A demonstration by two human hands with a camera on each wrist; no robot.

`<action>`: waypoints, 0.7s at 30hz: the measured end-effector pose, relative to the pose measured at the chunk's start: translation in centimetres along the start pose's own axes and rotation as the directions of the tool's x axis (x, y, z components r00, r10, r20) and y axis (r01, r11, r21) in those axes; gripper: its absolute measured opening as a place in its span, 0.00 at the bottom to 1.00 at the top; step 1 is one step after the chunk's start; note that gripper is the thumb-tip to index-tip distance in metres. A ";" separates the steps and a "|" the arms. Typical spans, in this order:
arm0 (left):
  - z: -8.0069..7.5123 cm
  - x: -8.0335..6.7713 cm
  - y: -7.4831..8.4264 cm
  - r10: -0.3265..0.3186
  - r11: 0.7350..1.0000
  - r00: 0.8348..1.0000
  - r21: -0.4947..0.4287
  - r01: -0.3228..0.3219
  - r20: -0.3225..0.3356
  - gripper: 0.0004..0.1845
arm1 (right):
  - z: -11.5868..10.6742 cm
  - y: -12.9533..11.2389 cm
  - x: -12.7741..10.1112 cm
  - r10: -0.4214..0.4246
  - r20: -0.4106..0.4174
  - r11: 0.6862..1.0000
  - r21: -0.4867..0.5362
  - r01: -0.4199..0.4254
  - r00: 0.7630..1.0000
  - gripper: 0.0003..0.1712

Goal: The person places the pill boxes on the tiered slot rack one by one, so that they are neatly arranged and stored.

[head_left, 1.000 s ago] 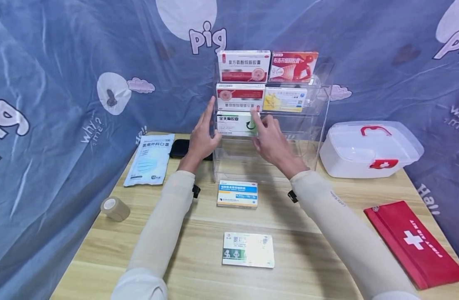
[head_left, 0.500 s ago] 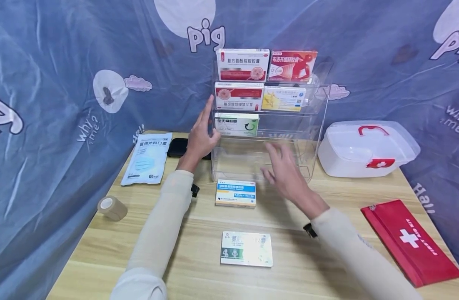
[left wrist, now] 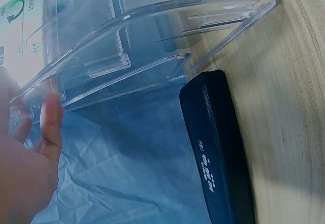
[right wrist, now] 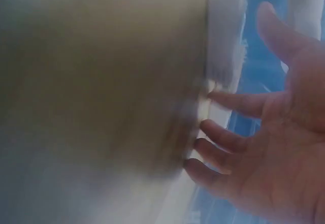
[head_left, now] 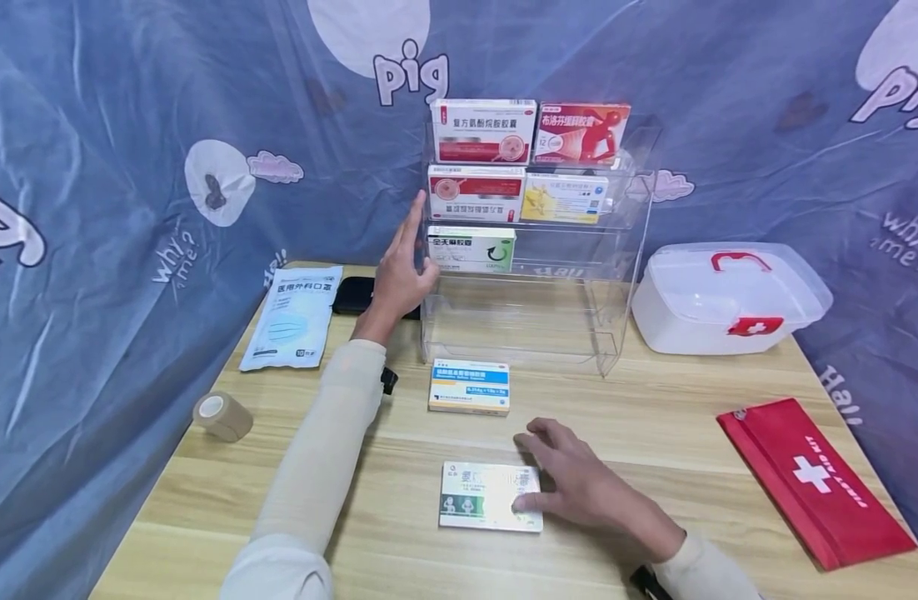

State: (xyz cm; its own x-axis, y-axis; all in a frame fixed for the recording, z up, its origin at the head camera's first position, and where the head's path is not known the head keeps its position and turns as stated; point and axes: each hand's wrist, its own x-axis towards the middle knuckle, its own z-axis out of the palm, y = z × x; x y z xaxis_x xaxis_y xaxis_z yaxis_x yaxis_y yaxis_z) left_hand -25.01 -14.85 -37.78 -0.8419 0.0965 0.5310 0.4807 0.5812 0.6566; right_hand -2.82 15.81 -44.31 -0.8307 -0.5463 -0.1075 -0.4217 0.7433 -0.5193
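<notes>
On the wooden worktop (head_left: 654, 417) a clear tiered rack (head_left: 616, 250) stands against the blue backdrop, medicine boxes lined face-out on its upper steps, probably so their labels read at a glance. The left hand (head_left: 401, 271) rests flat and straight-fingered against the rack's left wall, seemingly steadying it. The right hand (head_left: 571, 483), fingers spread and relaxed, touches the right edge of the green-and-white box (head_left: 481, 496) lying flat near the worktop's front, gripping nothing.
</notes>
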 end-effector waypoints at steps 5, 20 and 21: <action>-0.1 0.0 0.1 -0.005 1.000 1.000 -0.001 0.005 0.000 0.53 | 0.6 0.1 -1.1 -0.061 -0.047 0.998 -0.009 0.060 0.997 0.34; 0.1 0.0 -0.3 -0.006 1.000 1.000 -0.004 0.006 0.003 0.54 | -3.3 1.2 -1.0 0.070 -0.132 0.973 0.229 -0.038 0.989 0.26; 0.1 0.1 -0.3 -0.008 1.000 1.000 -0.002 0.008 0.005 0.54 | -4.0 1.4 -0.8 0.088 -0.179 0.973 0.227 -0.046 0.980 0.27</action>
State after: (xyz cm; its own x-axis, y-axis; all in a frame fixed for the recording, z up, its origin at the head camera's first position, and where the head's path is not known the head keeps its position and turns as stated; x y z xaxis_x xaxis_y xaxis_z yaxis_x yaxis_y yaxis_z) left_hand -25.21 -14.94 -37.96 -0.8471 0.0957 0.5227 0.4740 0.5805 0.6621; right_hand -4.26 18.84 -41.58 -0.9161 -0.4010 0.0009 -0.2897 0.6603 -0.6929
